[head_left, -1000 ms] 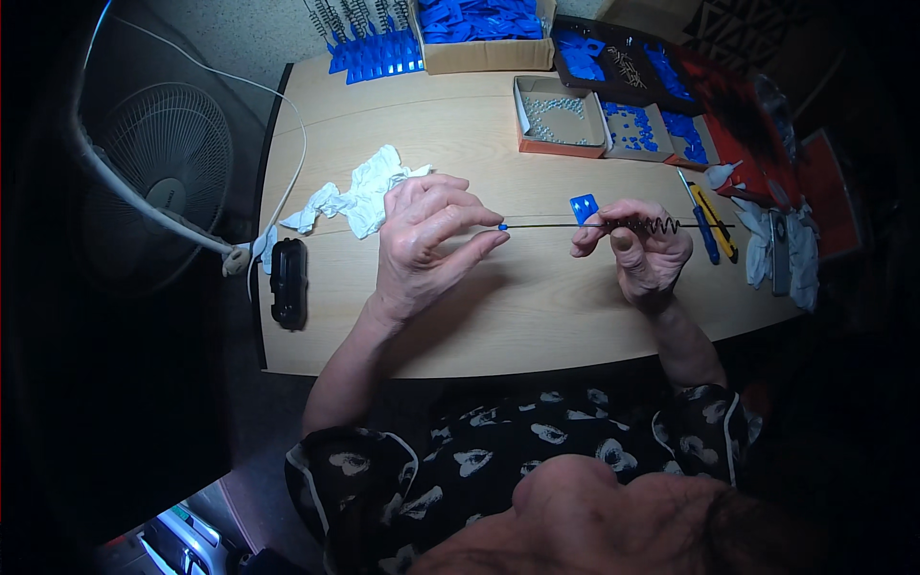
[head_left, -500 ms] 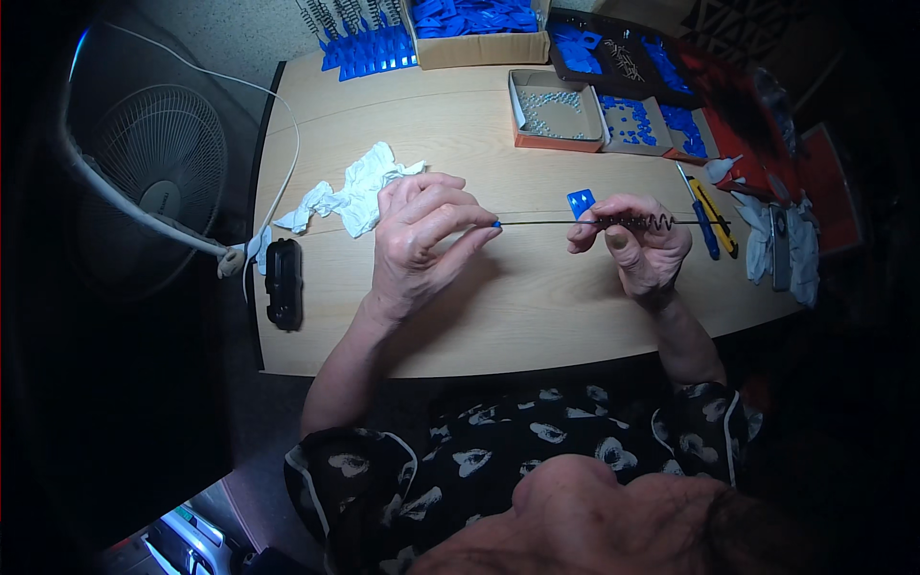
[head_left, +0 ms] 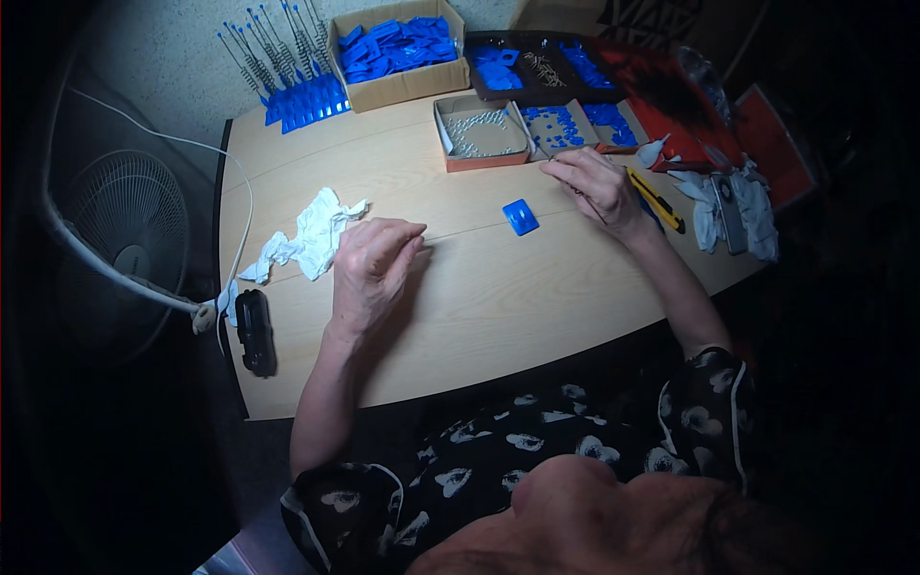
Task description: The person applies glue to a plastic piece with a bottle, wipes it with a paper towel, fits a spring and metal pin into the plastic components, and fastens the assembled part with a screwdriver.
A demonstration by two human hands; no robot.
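Note:
My right hand grips a thin dark wire with a coil spring. It hovers at the near edge of the small box of blue pieces, and the wire's end slants toward that box. Much of the spring is covered by the fingers. My left hand is raised over the table beside the crumpled white tissue. Its thumb and fingers are pinched together; whatever they hold, if anything, is hidden. Between the hands a flat blue plastic piece lies on the table.
At the back stand finished-looking blue pieces with springs, a carton of blue parts, a dark tray and a box of silvery beads. A yellow cutter lies right, a black case left.
My right hand has moved away to the far side with the wire and spring, whose blue-tipped end has left my left fingers. The view has shifted, and the blue piece lies uncovered.

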